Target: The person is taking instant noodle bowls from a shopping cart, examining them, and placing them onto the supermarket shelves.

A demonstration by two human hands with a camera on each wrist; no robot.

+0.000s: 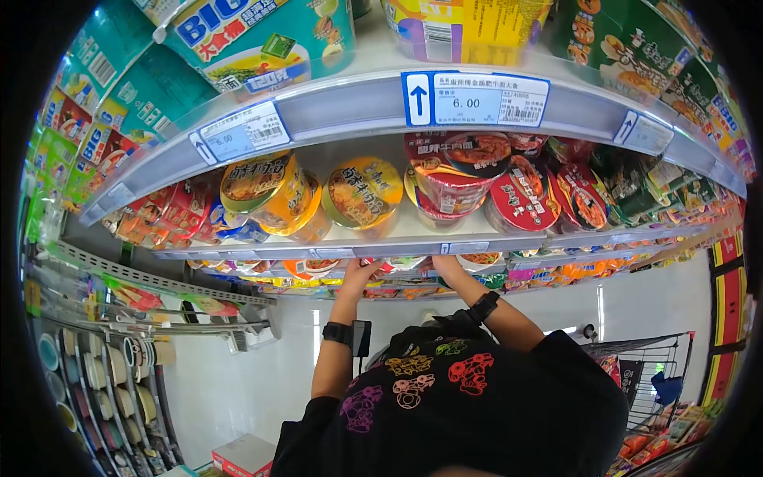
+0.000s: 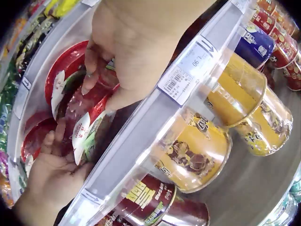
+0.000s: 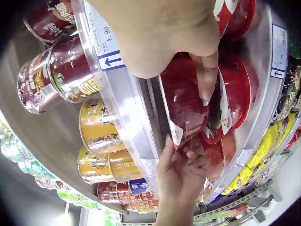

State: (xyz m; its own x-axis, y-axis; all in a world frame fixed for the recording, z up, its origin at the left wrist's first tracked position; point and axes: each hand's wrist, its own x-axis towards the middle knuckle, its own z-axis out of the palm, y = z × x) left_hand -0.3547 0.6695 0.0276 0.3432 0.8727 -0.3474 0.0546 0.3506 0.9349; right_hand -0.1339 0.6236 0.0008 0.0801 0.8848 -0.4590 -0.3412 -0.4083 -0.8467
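Observation:
Both hands reach in under a shelf edge to a red instant noodle bowl with a white label band, [image 2: 82, 101] wrapped in clear film. My left hand [image 1: 362, 274] grips one end of it, thumb on the near side and fingers over the far side. At the opposite end my right hand [image 1: 449, 269] holds it, one finger of the right hand [image 3: 206, 80] laid along its red surface. Another red bowl [image 3: 240, 89] sits right behind it on the same shelf. In the head view the shelf above mostly hides the held bowl.
Yellow noodle tubs [image 1: 362, 195] and red noodle tubs [image 1: 520, 195] stand on the shelf above. Higher, a curved shelf edge carries price tags [image 1: 477, 102]. A wire shopping cart [image 1: 664, 370] stands behind on the right, stacked bowls [image 1: 103, 374] on the left.

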